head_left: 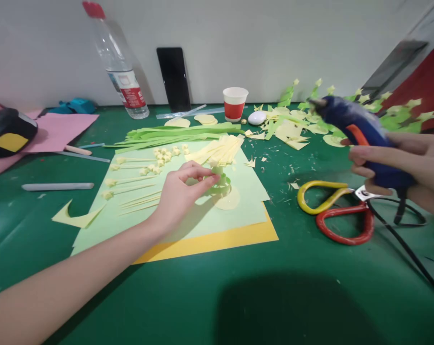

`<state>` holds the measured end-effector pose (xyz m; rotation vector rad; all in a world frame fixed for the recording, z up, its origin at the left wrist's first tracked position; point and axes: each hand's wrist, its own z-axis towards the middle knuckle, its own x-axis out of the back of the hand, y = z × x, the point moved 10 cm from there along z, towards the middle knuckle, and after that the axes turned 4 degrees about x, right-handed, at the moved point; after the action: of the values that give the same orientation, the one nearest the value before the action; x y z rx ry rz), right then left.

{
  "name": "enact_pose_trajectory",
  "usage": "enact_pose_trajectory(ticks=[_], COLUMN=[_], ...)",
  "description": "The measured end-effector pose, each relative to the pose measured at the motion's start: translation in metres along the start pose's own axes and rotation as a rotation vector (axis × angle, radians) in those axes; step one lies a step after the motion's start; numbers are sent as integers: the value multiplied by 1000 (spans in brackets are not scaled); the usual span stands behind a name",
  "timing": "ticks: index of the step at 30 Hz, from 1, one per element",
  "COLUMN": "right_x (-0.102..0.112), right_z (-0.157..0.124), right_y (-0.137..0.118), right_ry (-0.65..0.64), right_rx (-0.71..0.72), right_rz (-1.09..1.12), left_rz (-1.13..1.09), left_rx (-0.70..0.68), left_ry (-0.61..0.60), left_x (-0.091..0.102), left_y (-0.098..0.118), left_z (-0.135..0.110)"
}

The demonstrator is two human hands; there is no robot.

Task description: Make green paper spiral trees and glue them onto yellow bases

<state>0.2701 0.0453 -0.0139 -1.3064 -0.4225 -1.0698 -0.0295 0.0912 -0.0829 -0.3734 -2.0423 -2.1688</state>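
My left hand [182, 189] pinches a small curled green paper strip [224, 181] between thumb and fingertips. The strip stands over a pale yellow paper circle [228, 199]; whether they are stuck together I cannot tell. My right hand [414, 160] is wrapped round a dark blue glue gun [362, 127] with an orange trigger, raised at the right with its nozzle to the left. Beneath my left hand lie light green sheets [188, 225] over a yellow-orange sheet [224, 242]. Thin paper sticks with star tips [130, 181], small paper stars [162, 155] and pale yellow strips [220, 149] surround it.
Scissors [346, 237] with yellow and red handles lie below the glue gun, near its black cable [400, 244]. Green strips [177, 133], a paper cup [234, 108], a phone [173, 79] and a bottle [125, 81] line the back. Paper scraps [288, 132] and star-tipped plants [392, 115] sit right.
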Motion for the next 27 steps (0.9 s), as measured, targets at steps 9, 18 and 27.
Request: enact_pose_trajectory(ticks=[9,18,27], right_x=[6,-1,-15], right_z=[-10,-11,-13], right_y=[27,29,37], right_ry=[97,45,-23], right_rx=[114,22,-411], right_rz=[12,-62,233], left_rz=[10,52,74], left_rx=[-35,-88,-105], left_ry=[-26,-57,-84], left_x=[-4,-12,-16], left_y=[9,14,14], left_z=[-1,-3,-6])
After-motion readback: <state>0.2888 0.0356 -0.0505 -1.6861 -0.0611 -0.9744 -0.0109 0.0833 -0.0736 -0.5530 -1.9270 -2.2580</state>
